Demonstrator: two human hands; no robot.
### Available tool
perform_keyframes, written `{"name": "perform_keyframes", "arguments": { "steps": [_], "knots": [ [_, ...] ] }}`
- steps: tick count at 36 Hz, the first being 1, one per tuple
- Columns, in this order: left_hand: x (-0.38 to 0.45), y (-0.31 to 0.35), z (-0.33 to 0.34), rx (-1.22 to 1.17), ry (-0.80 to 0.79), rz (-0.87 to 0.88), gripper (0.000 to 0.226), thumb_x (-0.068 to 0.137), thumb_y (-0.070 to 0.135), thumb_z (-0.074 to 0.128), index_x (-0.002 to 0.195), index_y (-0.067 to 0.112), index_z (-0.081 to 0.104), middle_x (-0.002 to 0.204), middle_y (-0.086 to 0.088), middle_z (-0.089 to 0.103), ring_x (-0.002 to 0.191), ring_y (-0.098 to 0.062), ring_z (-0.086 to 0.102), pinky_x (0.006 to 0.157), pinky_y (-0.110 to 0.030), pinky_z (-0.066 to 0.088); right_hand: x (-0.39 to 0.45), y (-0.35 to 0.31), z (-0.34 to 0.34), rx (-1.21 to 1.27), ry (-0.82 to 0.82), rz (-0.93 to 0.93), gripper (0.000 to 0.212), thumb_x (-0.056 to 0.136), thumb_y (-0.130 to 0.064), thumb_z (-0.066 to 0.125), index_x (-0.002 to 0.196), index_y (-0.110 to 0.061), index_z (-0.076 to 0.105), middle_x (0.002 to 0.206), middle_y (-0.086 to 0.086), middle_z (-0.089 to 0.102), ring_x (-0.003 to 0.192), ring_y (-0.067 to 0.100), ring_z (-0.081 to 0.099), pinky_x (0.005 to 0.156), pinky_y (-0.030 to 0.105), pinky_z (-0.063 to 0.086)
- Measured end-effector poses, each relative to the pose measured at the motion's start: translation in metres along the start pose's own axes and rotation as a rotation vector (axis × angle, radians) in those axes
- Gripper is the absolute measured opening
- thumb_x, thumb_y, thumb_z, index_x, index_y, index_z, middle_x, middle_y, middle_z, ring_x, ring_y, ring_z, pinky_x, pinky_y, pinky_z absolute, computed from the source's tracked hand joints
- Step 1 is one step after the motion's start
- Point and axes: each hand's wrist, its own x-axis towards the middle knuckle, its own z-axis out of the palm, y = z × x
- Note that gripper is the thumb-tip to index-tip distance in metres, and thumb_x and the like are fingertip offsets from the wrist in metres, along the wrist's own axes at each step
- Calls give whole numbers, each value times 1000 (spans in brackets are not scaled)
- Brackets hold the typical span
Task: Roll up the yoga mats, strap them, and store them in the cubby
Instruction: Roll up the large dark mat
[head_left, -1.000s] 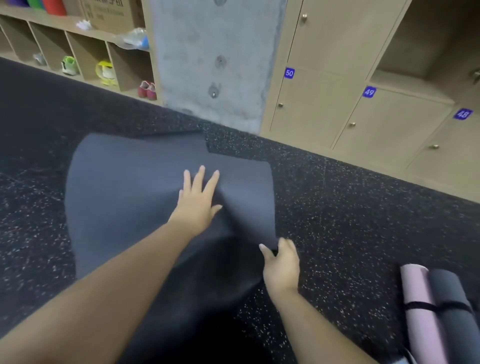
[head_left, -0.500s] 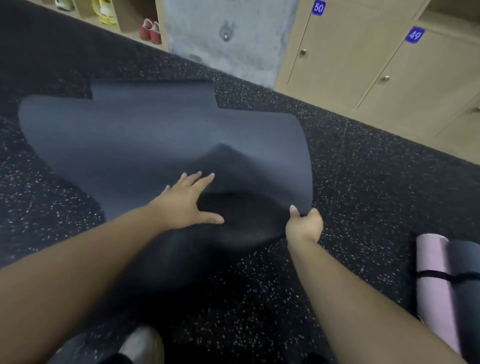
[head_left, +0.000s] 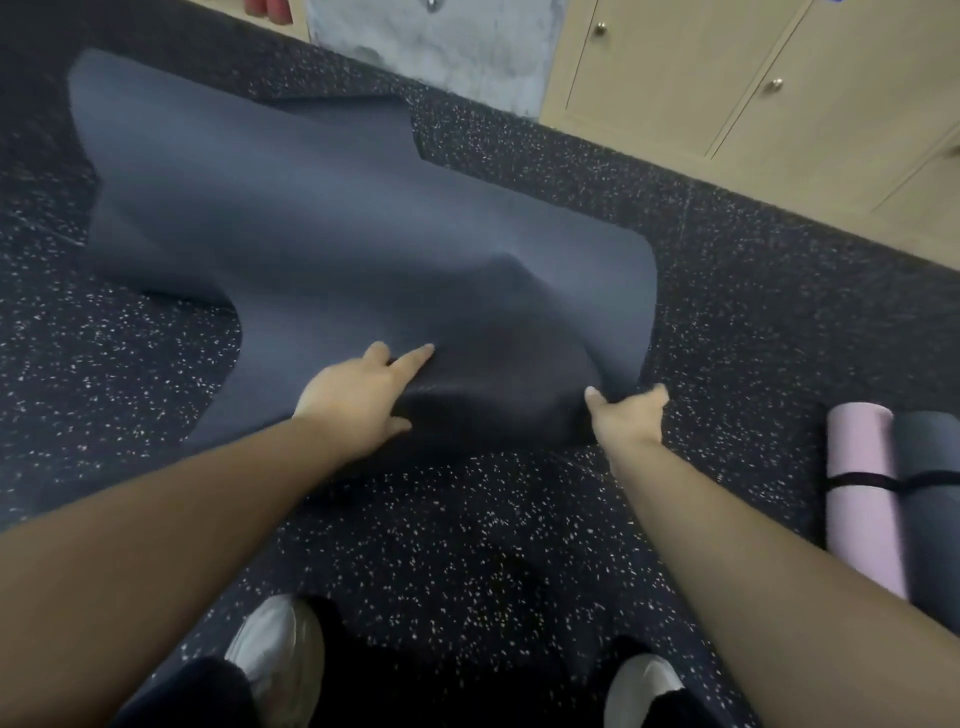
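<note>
A dark grey yoga mat (head_left: 332, 228) lies unrolled and rumpled on the speckled floor, its near end humped up off the ground. My left hand (head_left: 363, 389) rests flat on top of that near end, fingers stretched forward. At the mat's near right corner my right hand (head_left: 628, 415) grips the edge, thumb on top. To the right lie a rolled pink mat (head_left: 860, 519) and a rolled dark grey mat (head_left: 930, 519) side by side, with a black strap (head_left: 883, 480) around them.
Beige lockers (head_left: 727, 78) line the wall at the upper right, next to a concrete pillar (head_left: 441, 47). My two white shoes (head_left: 280, 649) stand on the black speckled floor (head_left: 467, 545) below my arms.
The view has tilted down and both hands have drawn the mat's near end toward me. The mat has bunched into a hump and its left side has curved in.
</note>
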Motion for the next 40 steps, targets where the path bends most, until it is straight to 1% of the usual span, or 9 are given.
{"name": "perform_keyframes", "arguments": {
  "steps": [3,7,12,16,21,26,31,34,40],
  "knots": [
    [-4,15,1,111,41,94,82,95,26,57,152,39,0,130,-1,37,109,-24,52,72,-34,46,-13,-5,-13,-233,-56,-359,98,87,-16,72,155,-18,2,162,1,11,148,27,15,119,37,14],
    [-6,30,7,202,65,164,94,88,9,59,150,45,-2,127,3,40,110,-20,48,72,-31,47,-28,-10,-23,-720,-182,-761,87,92,-28,65,155,-28,5,163,-9,-1,150,24,-6,120,47,8],
    [-12,44,11,224,113,280,90,90,7,54,151,45,0,134,8,44,112,-18,48,76,-29,41,-43,8,-26,-1024,-417,-902,78,95,-44,55,155,-28,9,163,-10,3,149,17,-11,119,49,-2],
    [-23,55,19,191,101,391,83,92,4,45,152,42,4,142,10,41,115,-18,46,89,-30,39,-49,28,-31,-1160,-421,-1034,78,95,-45,54,155,-23,10,157,-2,22,149,18,4,118,50,-7],
    [-33,49,37,220,280,468,95,72,6,75,151,29,26,141,-4,51,109,-25,60,91,-38,46,-46,44,-34,-1119,-301,-1188,59,98,-27,52,150,-17,26,136,6,48,127,27,46,115,41,22],
    [-51,34,44,241,466,367,78,67,20,86,137,16,52,135,-16,55,119,-37,57,96,-55,45,-40,59,-31,-1118,-213,-1173,62,97,-18,53,150,-15,21,130,6,49,116,27,52,99,38,39],
    [-73,-6,57,219,366,135,91,65,26,87,142,19,40,131,-23,51,124,-35,41,89,-67,43,-37,74,-22,-1093,-180,-1157,55,98,-20,52,147,-14,28,124,7,52,109,29,55,92,41,43],
    [-83,-19,64,200,300,81,82,70,28,83,142,20,44,132,-22,47,123,-34,34,85,-68,43,-36,88,-15,-1091,-184,-1183,52,94,-16,58,142,-12,38,123,8,54,107,30,56,87,42,45],
    [-96,-5,78,156,83,22,74,88,42,63,151,22,29,155,-13,25,145,-34,16,107,-66,24,-38,113,-12,-1021,-87,-1299,59,74,-16,80,126,-1,57,116,17,57,102,34,51,82,50,50]
  ]
}}
